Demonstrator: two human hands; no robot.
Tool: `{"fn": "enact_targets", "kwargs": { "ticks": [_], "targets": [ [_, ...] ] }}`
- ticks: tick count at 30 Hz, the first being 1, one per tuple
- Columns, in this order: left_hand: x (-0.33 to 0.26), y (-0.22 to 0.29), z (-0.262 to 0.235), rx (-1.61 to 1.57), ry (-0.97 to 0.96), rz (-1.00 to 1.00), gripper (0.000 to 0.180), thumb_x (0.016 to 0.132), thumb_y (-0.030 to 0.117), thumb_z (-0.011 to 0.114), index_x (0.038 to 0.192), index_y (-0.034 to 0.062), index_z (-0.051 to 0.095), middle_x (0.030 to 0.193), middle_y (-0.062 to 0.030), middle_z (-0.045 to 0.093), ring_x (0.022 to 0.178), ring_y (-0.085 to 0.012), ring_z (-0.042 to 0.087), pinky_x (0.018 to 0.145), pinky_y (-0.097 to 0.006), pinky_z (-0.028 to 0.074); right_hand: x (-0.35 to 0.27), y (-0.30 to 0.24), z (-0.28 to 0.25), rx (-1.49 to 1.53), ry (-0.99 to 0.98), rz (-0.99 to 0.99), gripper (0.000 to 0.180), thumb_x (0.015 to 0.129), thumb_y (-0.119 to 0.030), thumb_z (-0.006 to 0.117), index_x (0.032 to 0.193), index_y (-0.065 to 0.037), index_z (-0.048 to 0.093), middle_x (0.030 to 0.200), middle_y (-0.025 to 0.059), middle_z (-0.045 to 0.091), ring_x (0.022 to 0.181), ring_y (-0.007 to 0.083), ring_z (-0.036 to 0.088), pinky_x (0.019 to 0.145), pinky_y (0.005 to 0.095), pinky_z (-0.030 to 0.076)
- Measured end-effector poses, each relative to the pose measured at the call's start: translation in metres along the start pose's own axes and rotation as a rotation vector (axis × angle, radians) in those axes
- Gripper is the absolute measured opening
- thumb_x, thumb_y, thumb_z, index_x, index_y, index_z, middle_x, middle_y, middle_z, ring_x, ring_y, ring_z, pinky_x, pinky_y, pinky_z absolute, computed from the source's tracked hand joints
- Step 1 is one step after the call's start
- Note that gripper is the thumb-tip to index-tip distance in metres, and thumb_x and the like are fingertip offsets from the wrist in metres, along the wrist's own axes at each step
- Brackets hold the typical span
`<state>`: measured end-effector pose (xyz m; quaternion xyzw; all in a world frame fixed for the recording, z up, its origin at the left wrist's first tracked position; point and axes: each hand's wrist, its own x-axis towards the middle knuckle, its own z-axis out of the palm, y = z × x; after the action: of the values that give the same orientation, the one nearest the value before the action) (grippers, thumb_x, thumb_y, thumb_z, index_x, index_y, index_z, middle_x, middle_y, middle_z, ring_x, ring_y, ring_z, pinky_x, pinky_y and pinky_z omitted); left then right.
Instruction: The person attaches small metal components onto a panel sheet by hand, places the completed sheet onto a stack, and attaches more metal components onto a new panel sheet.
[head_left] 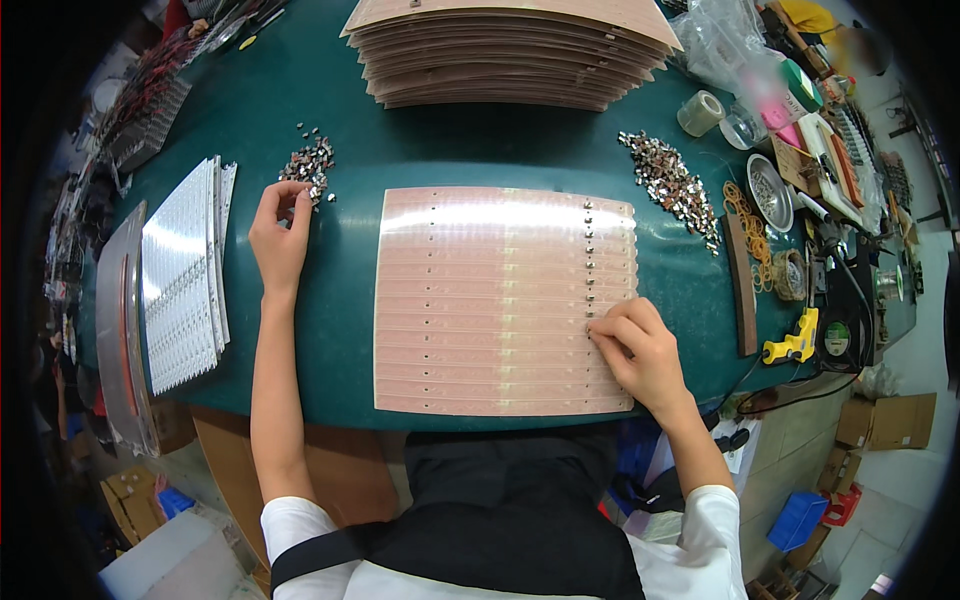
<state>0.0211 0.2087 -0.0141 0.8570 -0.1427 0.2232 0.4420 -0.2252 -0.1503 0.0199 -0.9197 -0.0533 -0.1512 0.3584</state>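
I see the left hand (278, 235) resting on the green surface (480, 140), fingers curled and pinching at the near edge of a small pile of metal parts (308, 165); the grip is narrow, and whether a part sits between the fingertips I cannot tell (the parts are too small). The right hand (640, 350) lies on the pink panel of strips (480, 300), which sits flat in the middle of the surface directly in front of me. Its thumb and forefinger are closed to a narrow pinch at the panel's right side, touching the lower end of a column of small seated parts (589, 255) that runs down from the top edge. I cannot tell whether the pinch holds a part.

A second, larger pile of metal parts (672, 182) lies right of the panel's top corner, well apart from the right hand. A tall stack of pink panels (510, 50) stands at the far edge. White strip boards (185, 270) lie fanned at the left. A roll of clear tape (700, 112), a metal dish (770, 192) and a yellow tool (795, 345) crowd the right end.
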Motion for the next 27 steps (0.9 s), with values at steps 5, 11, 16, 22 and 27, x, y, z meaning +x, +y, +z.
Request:
{"fn": "enact_targets", "kwargs": {
  "ticks": [5,11,16,22,27],
  "targets": [
    [0.002,0.007,0.003,0.006,-0.004,0.017,0.009,0.091,0.01,0.064,0.099,0.0044,0.066,0.086,-0.0025,0.068,0.076,-0.0093,0.062,0.067,-0.024,0.047,0.005,-0.006,-0.011,-0.12,-0.083,-0.044,0.008,0.077,-0.002,0.072,0.084,-0.003,0.067,0.083,0.0085,0.059,0.081,0.0267,0.059,0.071,0.0347,0.05],
    [0.001,0.0,0.006,0.029,-0.02,-0.01,0.009,0.092,0.01,0.064,0.099,0.0043,0.066,0.085,-0.0023,0.067,0.074,-0.0092,0.061,0.069,-0.025,0.049,0.01,0.005,-0.033,0.087,-0.128,0.137,0.011,0.081,-0.01,0.073,0.088,-0.002,0.071,0.086,0.0108,0.065,0.076,0.0272,0.063,0.07,0.0342,0.053],
    [0.009,0.005,-0.003,0.054,0.007,0.022,0.009,0.092,0.009,0.063,0.099,0.0039,0.065,0.085,-0.0019,0.066,0.072,-0.0093,0.059,0.068,-0.025,0.048,0.026,0.066,-0.085,-0.292,0.334,0.373,0.011,0.086,-0.008,0.068,0.094,-0.001,0.07,0.092,0.0151,0.067,0.078,0.0312,0.065,0.072,0.0375,0.052],
    [0.002,0.008,-0.004,0.091,0.036,0.068,0.01,0.088,0.012,0.064,0.096,0.0055,0.064,0.087,-0.0107,0.066,0.073,-0.0236,0.063,0.066,-0.033,0.051,0.01,0.124,-0.077,-0.691,0.297,0.229,0.009,0.085,-0.006,0.065,0.091,0.0,0.064,0.099,0.0189,0.061,0.094,0.0391,0.059,0.082,0.0446,0.048],
    [-0.012,0.016,0.001,-0.038,0.033,-0.025,0.009,0.088,0.01,0.064,0.095,0.0043,0.063,0.086,-0.0103,0.065,0.072,-0.0215,0.066,0.064,-0.032,0.052,-0.016,0.142,-0.083,-0.587,0.272,0.286,0.011,0.085,-0.001,0.063,0.09,0.001,0.054,0.091,0.0174,0.054,0.084,0.0377,0.055,0.075,0.0437,0.045]
  ]
}}
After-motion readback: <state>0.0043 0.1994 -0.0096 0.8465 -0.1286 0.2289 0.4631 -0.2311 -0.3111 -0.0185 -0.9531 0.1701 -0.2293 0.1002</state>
